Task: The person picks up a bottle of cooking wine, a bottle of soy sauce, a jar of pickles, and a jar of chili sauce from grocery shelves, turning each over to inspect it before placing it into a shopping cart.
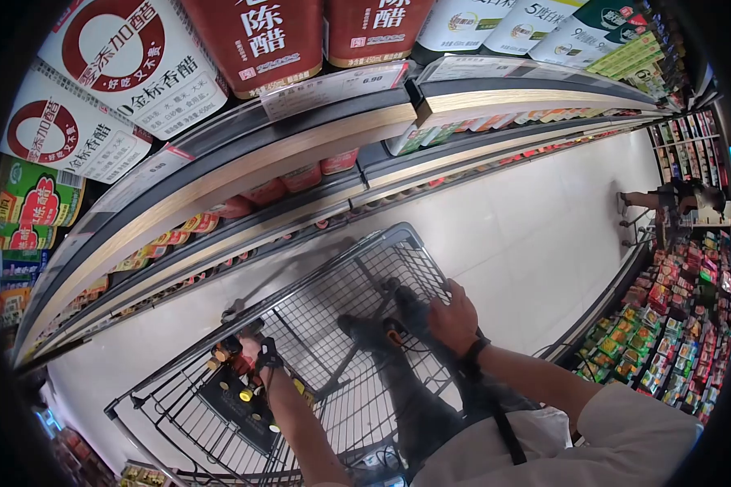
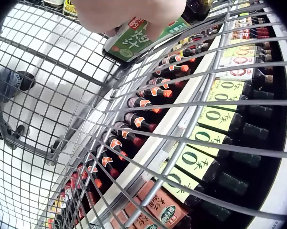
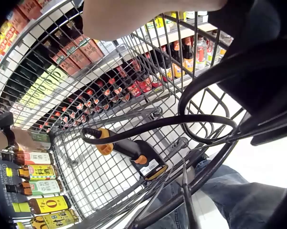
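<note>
My left hand is inside the shopping cart, above a dark crate of bottles at one end. It grips a bottle with a green label, whose dark neck shows beside the fingers in the left wrist view. In the right wrist view, several capped bottles with yellow, red and green labels lie in a row beside that hand. My right hand grips the cart's rim at the other end; its fingers are partly hidden in the right wrist view.
A black-and-orange handheld device with a cable lies near the cart's side. Shelves of vinegar packs and dark bottles run along the cart. Another person stands farther down the aisle, near a packed display.
</note>
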`<action>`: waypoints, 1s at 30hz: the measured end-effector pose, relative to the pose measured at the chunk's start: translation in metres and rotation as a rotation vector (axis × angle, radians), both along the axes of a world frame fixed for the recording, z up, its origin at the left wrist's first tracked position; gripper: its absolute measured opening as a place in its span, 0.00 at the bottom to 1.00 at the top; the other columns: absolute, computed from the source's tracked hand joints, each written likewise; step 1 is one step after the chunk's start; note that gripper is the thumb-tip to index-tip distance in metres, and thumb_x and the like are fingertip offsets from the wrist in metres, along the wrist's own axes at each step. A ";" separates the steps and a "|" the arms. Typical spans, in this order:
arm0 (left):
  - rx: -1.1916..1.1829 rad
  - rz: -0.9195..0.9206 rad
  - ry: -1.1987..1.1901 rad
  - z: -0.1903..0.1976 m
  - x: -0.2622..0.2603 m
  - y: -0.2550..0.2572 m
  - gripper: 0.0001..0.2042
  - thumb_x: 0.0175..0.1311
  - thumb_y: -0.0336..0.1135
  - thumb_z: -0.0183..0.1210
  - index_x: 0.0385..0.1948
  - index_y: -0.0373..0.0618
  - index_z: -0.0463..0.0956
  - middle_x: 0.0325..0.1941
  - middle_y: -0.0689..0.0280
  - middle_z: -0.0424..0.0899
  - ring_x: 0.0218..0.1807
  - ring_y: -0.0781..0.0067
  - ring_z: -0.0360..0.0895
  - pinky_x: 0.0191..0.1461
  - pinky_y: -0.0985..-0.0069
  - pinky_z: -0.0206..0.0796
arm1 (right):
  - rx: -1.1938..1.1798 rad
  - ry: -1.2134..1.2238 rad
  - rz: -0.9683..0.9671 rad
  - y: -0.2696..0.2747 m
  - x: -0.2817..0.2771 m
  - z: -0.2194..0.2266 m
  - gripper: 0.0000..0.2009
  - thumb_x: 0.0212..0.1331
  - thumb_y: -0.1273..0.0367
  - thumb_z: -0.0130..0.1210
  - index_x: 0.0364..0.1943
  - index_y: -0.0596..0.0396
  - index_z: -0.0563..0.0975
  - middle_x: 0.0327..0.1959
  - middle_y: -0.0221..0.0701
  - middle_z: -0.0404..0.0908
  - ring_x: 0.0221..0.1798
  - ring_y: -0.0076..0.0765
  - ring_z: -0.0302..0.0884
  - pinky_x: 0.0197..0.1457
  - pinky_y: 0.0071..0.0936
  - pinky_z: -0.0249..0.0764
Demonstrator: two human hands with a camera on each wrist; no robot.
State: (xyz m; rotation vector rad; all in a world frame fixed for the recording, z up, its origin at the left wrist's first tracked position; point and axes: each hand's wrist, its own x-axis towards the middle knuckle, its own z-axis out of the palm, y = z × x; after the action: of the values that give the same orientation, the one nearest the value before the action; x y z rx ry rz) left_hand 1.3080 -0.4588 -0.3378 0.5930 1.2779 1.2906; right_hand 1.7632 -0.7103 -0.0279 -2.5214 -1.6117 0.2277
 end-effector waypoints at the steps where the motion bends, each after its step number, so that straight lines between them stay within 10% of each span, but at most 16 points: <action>1: 0.005 -0.027 -0.017 -0.007 -0.008 0.001 0.21 0.59 0.33 0.67 0.54 0.40 0.75 0.53 0.57 0.81 0.44 0.64 0.81 0.47 0.71 0.75 | -0.002 -0.002 0.000 0.000 0.000 -0.001 0.11 0.44 0.66 0.63 0.35 0.45 0.78 0.59 0.49 0.69 0.56 0.52 0.73 0.49 0.38 0.76; 18: -0.299 0.075 -0.070 0.017 0.000 -0.131 0.27 0.71 0.46 0.54 0.69 0.50 0.60 0.69 0.57 0.67 0.63 0.59 0.71 0.66 0.62 0.66 | -0.036 0.199 -0.065 -0.003 0.003 0.006 0.15 0.45 0.67 0.63 0.40 0.50 0.79 0.61 0.50 0.67 0.61 0.56 0.68 0.56 0.46 0.73; 20: -0.420 -0.060 -0.076 0.139 0.068 -0.149 0.25 0.74 0.45 0.46 0.67 0.44 0.58 0.69 0.54 0.66 0.64 0.51 0.70 0.65 0.55 0.67 | -0.032 0.188 -0.024 -0.004 0.006 0.012 0.16 0.46 0.67 0.63 0.41 0.50 0.79 0.62 0.50 0.66 0.62 0.57 0.67 0.58 0.46 0.72; 27: -0.203 -0.907 0.416 0.269 0.124 -0.290 0.13 0.65 0.30 0.59 0.50 0.39 0.77 0.49 0.63 0.83 0.44 0.75 0.81 0.46 0.77 0.75 | 0.207 0.584 0.017 -0.007 0.056 0.028 0.15 0.52 0.69 0.57 0.46 0.50 0.75 0.57 0.45 0.68 0.52 0.54 0.74 0.54 0.48 0.72; 30: -0.042 -1.047 0.716 0.330 0.159 -0.335 0.11 0.65 0.34 0.60 0.47 0.45 0.80 0.43 0.59 0.86 0.40 0.64 0.84 0.43 0.69 0.75 | 0.314 0.704 -0.215 0.034 0.129 0.056 0.11 0.64 0.69 0.51 0.48 0.56 0.71 0.27 0.39 0.76 0.29 0.46 0.77 0.35 0.41 0.74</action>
State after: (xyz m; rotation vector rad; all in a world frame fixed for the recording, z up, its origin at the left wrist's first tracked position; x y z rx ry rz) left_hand 1.4670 -0.7935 -0.0075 1.5205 1.2263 0.1570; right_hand 1.8923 -0.6760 0.0282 -2.0169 -1.0026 0.6823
